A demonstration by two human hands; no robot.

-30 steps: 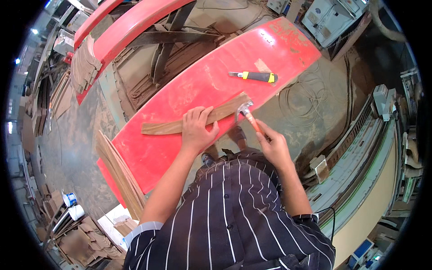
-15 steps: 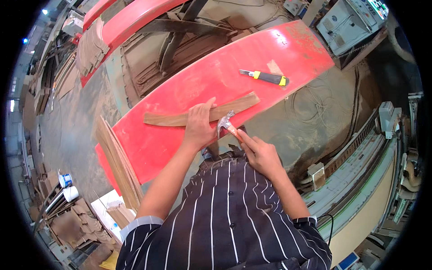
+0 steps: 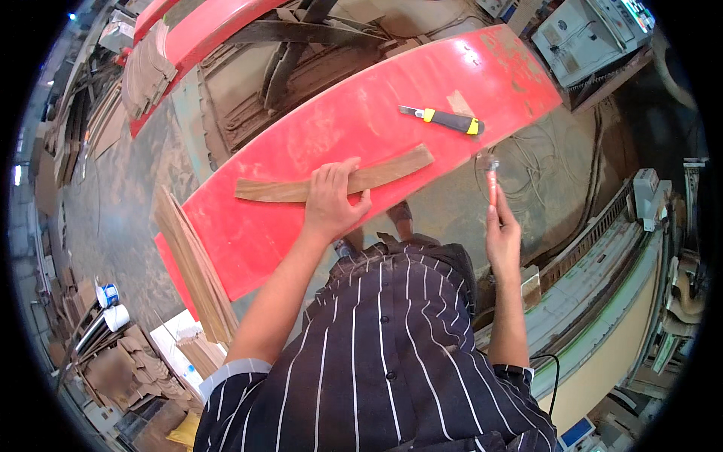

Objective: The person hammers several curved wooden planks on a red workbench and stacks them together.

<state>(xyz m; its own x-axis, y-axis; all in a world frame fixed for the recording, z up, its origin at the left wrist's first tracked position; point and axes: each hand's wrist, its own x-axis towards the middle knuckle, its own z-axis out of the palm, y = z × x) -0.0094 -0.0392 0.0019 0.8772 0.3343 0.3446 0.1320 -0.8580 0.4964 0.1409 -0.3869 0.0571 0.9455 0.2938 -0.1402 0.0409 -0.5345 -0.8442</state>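
A curved strip of brown wood (image 3: 395, 169) lies across the red board (image 3: 256, 248). My left hand (image 3: 331, 197) is closed over its middle, fingers across the wood and thumb out toward me. Off to the right, beyond the board's near edge, my right hand (image 3: 503, 232) grips a claw hammer (image 3: 492, 184) by its orange handle. The hammer's head points away from me and is slightly blurred. On the far side of the strip rests a utility knife (image 3: 452, 122) with a black and yellow body, its blade showing.
A thin tan scrap (image 3: 458, 102) lies beside the knife. Long wooden strips (image 3: 197, 264) lean over the board's left end. Coiled cable (image 3: 538, 177) covers floor at the right. A grey control cabinet (image 3: 576, 45) stands at the far right, a long machine bed (image 3: 580, 316) nearer.
My right hand has swung the hammer right and away from the wooden strip, past the board's edge. My left hand stays on the strip, its thumb now spread nearer me.
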